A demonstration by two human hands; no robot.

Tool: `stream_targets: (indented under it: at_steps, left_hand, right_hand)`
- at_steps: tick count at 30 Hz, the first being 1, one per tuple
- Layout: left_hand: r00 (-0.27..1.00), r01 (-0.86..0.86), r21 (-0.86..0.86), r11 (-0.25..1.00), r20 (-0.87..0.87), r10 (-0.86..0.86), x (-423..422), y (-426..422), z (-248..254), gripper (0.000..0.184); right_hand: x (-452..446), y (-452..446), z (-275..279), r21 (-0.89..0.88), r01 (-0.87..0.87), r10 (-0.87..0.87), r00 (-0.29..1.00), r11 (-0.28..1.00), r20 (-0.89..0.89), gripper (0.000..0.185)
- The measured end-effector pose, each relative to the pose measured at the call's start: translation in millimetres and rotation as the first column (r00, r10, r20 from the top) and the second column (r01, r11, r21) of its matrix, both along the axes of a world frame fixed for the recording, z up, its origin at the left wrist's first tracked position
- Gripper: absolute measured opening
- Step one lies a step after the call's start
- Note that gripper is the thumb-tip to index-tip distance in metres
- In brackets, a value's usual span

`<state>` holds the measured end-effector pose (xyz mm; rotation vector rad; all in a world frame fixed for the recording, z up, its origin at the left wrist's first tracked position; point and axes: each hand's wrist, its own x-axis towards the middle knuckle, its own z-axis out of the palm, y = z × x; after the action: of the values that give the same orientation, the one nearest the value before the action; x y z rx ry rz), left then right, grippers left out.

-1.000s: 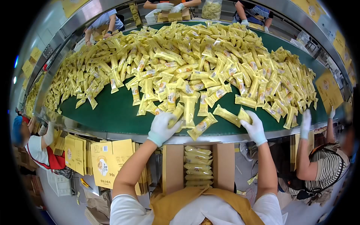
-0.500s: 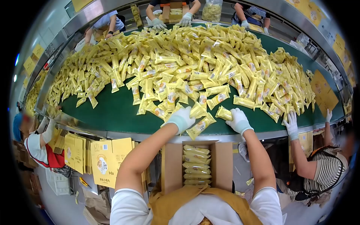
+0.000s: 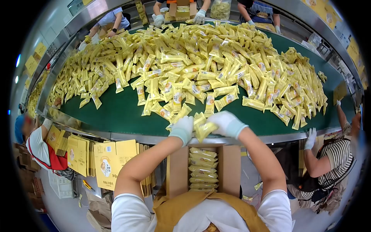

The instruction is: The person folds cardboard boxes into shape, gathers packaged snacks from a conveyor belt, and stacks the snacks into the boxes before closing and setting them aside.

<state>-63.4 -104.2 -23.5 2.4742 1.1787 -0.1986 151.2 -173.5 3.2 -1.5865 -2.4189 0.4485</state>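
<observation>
My gloved left hand (image 3: 183, 128) is at the near edge of the green belt (image 3: 127, 121), closed around yellow packets at its right side. My gloved right hand (image 3: 227, 123) reaches in from the right, its fingers closed on a tilted yellow packet (image 3: 205, 130). The two hands are close together, with packets between them. Beyond them lies a large heap of yellow wrapped packets (image 3: 193, 58). Directly below my hands an open cardboard box (image 3: 178, 170) holds a stacked column of yellow packets (image 3: 203, 169).
Flattened yellow cartons (image 3: 112, 164) stand at the left, near a yellow cutter (image 3: 88, 185). A person in stripes (image 3: 336, 162) works at the right, another in a red apron (image 3: 48, 150) at the left. More people work across the belt, beside a clear bag (image 3: 220, 9).
My right hand has moved left with a packet, up to my left hand. The packets by my hands have been drawn together. The striped co-worker's hand has moved back from the heap.
</observation>
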Motion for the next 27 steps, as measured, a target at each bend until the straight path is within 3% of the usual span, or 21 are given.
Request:
stream_targets:
  at_steps: [1,4,8,11,15,16,20,23,27]
  left_hand:
    - [1.0,0.013,0.083,0.996,0.007,-0.014,-1,-2,-5,0.046]
    - [0.999,-0.023,0.047,0.999,-0.034,0.025,-7,2,1,0.042]
    - [0.988,-0.034,0.246,0.969,-0.14,0.07,-26,8,9,0.026]
    - [0.992,-0.053,0.396,0.917,-0.082,0.093,-53,24,1,0.032]
    - [0.994,-0.056,0.39,0.919,0.112,0.014,-72,15,-9,0.05]
    - [0.993,-0.043,0.435,0.899,0.118,-0.01,-73,11,-14,0.059]
    - [0.999,0.021,0.412,0.911,0.026,-0.035,-78,24,-24,0.056]
    - [0.987,0.095,0.365,0.926,-0.154,-0.041,-71,33,7,0.049]
    - [0.99,0.1,0.431,0.897,-0.136,-0.045,-68,47,40,0.044]
  right_hand:
    - [-6,5,-22,-0.012,-0.043,0.044,0.996,0.999,0.083,0.023]
    - [-2,2,-16,0.034,-0.069,0.063,0.986,0.997,0.151,0.014]
    - [36,-14,-25,0.146,0.167,-0.201,0.945,0.975,0.26,0.019]
    - [70,-37,-40,0.307,0.349,-0.44,0.84,0.886,0.317,0.026]
    - [55,-67,-46,0.556,0.306,-0.498,0.836,0.773,0.232,0.039]
    - [52,-72,-45,0.515,0.336,-0.5,0.838,0.789,0.218,0.046]
    - [61,-68,-57,0.489,0.373,-0.529,0.817,0.789,0.23,0.051]
    - [67,-53,-49,0.352,0.457,-0.553,0.793,0.817,0.256,0.046]
    - [76,-40,-50,0.275,0.484,-0.551,0.786,0.831,0.28,0.044]
